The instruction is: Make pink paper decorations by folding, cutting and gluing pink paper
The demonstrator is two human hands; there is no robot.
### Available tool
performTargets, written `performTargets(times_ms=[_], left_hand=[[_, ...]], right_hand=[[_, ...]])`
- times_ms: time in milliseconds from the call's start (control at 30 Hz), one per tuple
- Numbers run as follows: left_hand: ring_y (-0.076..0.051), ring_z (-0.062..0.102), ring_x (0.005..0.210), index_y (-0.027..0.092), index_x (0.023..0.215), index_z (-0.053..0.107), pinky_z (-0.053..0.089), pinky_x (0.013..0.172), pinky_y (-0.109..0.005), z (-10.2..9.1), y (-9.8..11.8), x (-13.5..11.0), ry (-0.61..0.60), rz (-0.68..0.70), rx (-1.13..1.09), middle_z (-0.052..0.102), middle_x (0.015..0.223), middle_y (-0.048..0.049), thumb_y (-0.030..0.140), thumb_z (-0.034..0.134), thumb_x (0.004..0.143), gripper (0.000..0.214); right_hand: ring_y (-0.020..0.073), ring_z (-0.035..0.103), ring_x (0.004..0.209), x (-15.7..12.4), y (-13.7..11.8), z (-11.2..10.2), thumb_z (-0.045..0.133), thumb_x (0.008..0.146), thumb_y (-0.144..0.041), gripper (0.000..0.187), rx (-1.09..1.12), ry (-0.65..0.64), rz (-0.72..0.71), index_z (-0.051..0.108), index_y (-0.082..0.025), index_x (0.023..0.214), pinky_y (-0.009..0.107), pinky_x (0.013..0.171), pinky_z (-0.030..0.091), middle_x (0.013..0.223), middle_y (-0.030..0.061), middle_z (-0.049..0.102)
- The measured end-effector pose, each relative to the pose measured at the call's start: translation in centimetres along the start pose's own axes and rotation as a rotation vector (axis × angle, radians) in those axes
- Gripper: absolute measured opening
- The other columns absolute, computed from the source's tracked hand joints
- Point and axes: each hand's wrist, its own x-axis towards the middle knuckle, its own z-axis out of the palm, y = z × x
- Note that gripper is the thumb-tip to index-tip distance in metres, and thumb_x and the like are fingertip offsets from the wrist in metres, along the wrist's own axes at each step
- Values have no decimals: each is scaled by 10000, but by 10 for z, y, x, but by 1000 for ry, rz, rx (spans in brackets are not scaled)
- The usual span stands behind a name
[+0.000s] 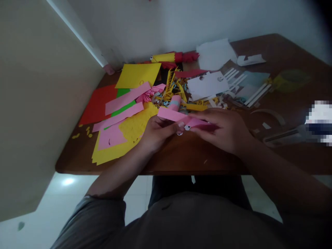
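Both my hands hold a pink paper strip [172,115] just above the brown wooden table [197,159]. My left hand [155,133] pinches the strip near its middle, fingers closed. My right hand [225,129] covers the strip's right end, fingers curled over folded pink paper. Two small paper eyes [187,128] show between my hands. A pink paper roll [175,102] with a blue band lies just behind the strip.
Yellow [137,74], red [97,103], green and pink paper sheets lie left. Paper scraps, white sheets [207,84] and white strips crowd the middle and back. A yellow tape roll [290,80] sits right. A yellow and red paper figure [173,57] lies by the wall.
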Motion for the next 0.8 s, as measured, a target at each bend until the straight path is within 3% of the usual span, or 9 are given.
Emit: performTargets(times_ms=[100,200,433,633,700,800], left_hand=[[-202,799,794,233,1016,884,656,723,-307,0,3,-2,-20,96,86,811,771,-5,414,1092,679,435],[-230,808,855,230,905,867,661,750,-325,-2,6,-4,-22,151,171,771,707,-6,446,1062,733,339],[-192,777,728,211,933,833,631,670,-301,-5,10,-2,-7,200,232,814,810,-33,478,1054,736,398],[-155,678,523,223,868,780,578,549,-299,-2,7,-1,1,192,224,727,656,8,586,937,877,396],[-185,723,566,216,886,798,605,578,-325,-1,2,-1,-8,182,183,750,678,-22,669,846,939,459],[-260,824,760,206,891,835,675,743,-401,1,-7,-3,-57,147,95,826,807,-87,781,714,982,595]], right_hand=[[287,843,1053,-1,-1,-1,818,997,-388,301,63,-21,38,855,-315,1287,433,967,670,1236,49,872],[288,850,1036,-1,-2,-2,861,965,-400,314,138,-57,91,873,-299,1261,404,917,683,1211,52,880],[258,859,927,0,-7,-5,895,925,-459,295,471,-128,294,900,-298,1172,357,805,702,1088,34,894],[208,796,834,1,-8,0,856,959,-440,274,379,-227,212,869,-292,1189,302,716,603,1038,30,871],[212,764,843,1,-9,5,895,918,-468,315,287,-269,164,857,-270,1159,304,712,551,1025,41,852],[215,704,809,-1,-9,12,905,897,-515,317,171,-344,117,826,-217,970,320,727,478,881,43,794]])
